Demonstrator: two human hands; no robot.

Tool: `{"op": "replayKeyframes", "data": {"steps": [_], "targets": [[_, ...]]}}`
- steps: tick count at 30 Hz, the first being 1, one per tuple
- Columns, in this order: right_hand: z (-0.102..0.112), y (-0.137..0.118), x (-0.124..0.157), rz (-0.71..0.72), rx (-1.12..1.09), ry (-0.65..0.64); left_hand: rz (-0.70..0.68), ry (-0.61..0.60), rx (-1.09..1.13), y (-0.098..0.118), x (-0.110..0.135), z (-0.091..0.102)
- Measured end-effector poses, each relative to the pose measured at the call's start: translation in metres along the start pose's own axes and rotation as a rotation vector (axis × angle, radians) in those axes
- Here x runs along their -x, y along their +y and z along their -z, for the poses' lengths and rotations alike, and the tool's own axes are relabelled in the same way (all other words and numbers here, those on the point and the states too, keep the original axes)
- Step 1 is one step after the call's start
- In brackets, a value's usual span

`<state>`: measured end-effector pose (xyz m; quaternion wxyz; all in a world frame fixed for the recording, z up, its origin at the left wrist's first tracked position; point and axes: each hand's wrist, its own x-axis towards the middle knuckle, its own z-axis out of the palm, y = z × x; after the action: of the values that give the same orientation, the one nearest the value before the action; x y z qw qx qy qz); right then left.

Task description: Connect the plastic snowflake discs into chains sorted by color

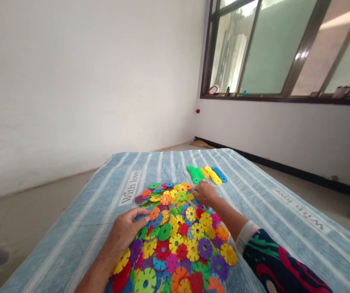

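Observation:
A wide heap of colourful notched plastic discs (177, 243) lies on the striped cloth, many overlapping. At the heap's left side is my left hand (128, 228), its thumb and index finger closed about the edge of a blue notched disc (141, 217). An orange disc (154, 213) lies just beyond those fingertips. My right hand (205, 193) is at the far right edge of the heap, fingers bent and together. What its fingertips hold, if anything, is hidden. Past it are rows of joined discs in green (195, 174), yellow (213, 175) and blue (219, 174), with orange between.
A blue and white striped cloth (101, 183) covers the bed-like surface, with "With love" lettering (131, 187) on it. Beyond stands a white wall (86, 81). At the right, a window ledge (269, 97) bears a red-rimmed round mirror (213, 90) and small bottles.

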<state>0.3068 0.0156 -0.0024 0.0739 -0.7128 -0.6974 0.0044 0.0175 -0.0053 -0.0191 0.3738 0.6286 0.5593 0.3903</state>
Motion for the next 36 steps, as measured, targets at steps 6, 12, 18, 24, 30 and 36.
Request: {"op": "replayKeyframes", "data": {"steps": [6, 12, 18, 24, 30, 36], "targets": [[-0.002, -0.006, 0.004, -0.011, -0.008, 0.013, -0.021, 0.000, -0.059, -0.003, -0.003, 0.002], [-0.008, -0.009, 0.010, 0.005, -0.099, 0.038, -0.038, -0.003, -0.048, -0.009, -0.008, 0.001], [-0.007, -0.002, 0.030, -0.033, -0.194, 0.082, -0.034, -0.001, 0.008, -0.008, -0.007, 0.000], [-0.013, 0.016, 0.060, -0.097, -0.346, 0.170, -0.037, 0.004, 0.039, -0.004, -0.002, -0.002], [-0.027, 0.019, 0.096, -0.020, -0.597, 0.221, -0.044, 0.000, 0.042, -0.002, -0.001, -0.002], [-0.026, -0.011, 0.123, 0.134, -0.814, 0.244, -0.043, -0.003, 0.028, -0.001, 0.001, -0.001]]}}
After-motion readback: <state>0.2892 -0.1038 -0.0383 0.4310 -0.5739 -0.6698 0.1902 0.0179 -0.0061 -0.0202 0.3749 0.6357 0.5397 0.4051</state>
